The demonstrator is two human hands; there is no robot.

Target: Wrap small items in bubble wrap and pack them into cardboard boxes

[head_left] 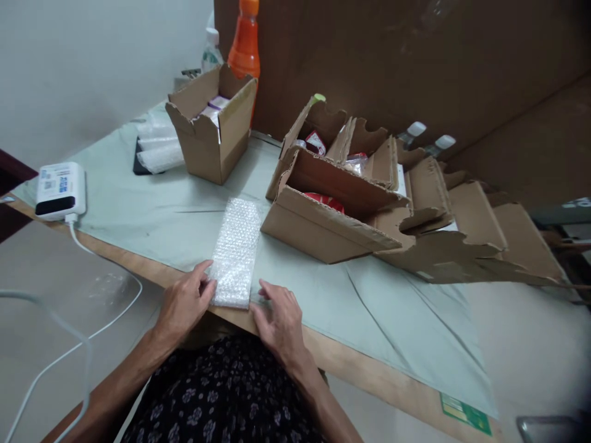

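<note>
A strip of clear bubble wrap lies flat on the pale green cloth that covers the table, its near end at the table's front edge. My left hand pinches the strip's near left corner with thumb and fingers. My right hand rests at the near right corner, fingers bent and touching the edge of the wrap. Both forearms reach in from below over a dark flowered garment.
An open cardboard box with small packets stands at the back left, more bubble wrap beside it. Several open, flattened cartons with goods sprawl to the right. An orange bottle, a white charger with cable, and a brown wall are behind.
</note>
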